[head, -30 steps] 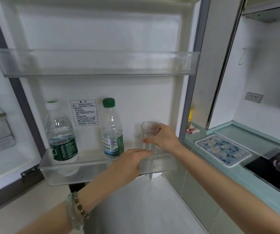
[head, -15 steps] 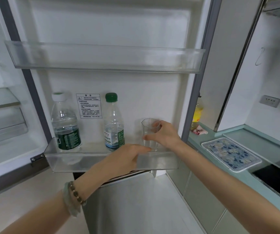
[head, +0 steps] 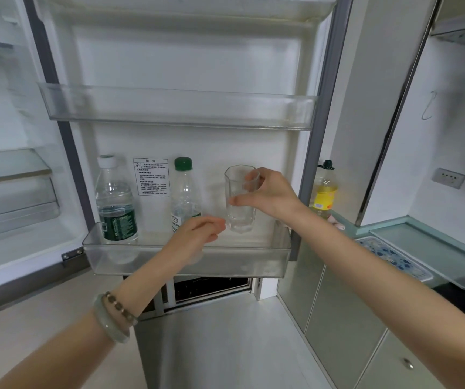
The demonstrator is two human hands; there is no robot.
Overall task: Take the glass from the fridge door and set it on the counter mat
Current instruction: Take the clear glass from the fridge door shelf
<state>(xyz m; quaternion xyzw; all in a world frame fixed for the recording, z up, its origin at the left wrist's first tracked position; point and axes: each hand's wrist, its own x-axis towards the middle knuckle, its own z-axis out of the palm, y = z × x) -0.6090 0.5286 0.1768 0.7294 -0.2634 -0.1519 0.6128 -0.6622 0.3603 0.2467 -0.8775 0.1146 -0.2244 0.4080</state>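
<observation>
Clear and faceted, the empty glass (head: pixel 239 199) stood upright above the lower fridge door shelf (head: pixel 186 261), clasped by the right hand (head: pixel 267 193), thumb in front. The left hand (head: pixel 197 234), loosely curled and holding nothing, hovered just beside its base, near 2 water bottles (head: pixel 185 192).

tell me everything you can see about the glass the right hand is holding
The glass is a clear, faceted tumbler that looks empty, with an angular rim and thick base. It is upright, its base about level with the front wall of the lower door shelf, right of the green-capped bottle. The right hand grips its upper half, thumb in front, fingers behind. The left hand is near its base; contact is unclear.
</observation>
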